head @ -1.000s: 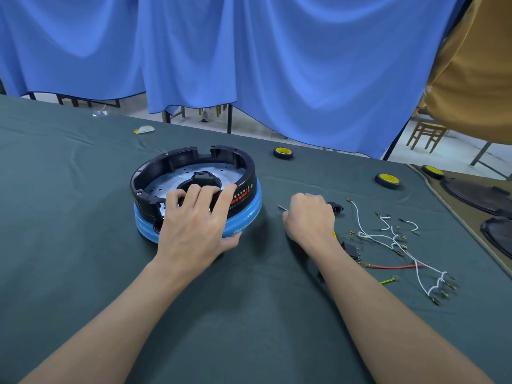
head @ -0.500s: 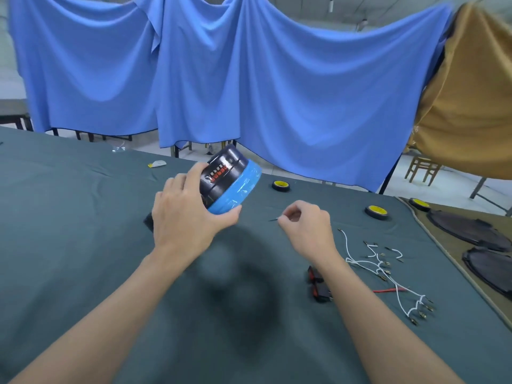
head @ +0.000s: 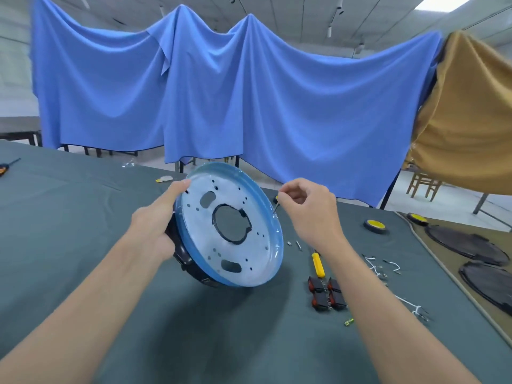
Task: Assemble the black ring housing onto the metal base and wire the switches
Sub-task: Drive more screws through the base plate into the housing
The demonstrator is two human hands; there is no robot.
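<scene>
**Base tipped up, screw at the rim**

Head view: The main risk, I judge, is dropping the screw. It is thin and held only at the fingertips, and it hangs over the base's edge, so a slip would send it onto the table or behind the plate. The base could also sag or twist, since one hand carries it in the air, steeply tilted, with the black ring behind it. If the ring is not yet fastened, it may shift and put the holes out of line.

The left hand grips the left edge, thumb over the blue rim and fingers curled behind the ring, so the perforated underside faces the camera. The right hand is raised at the right rim, thumb and forefinger pinched on the screw and the other fingers loosely curled. The screwdriver, switches and wires lie on the table to the right, untouched.
</scene>
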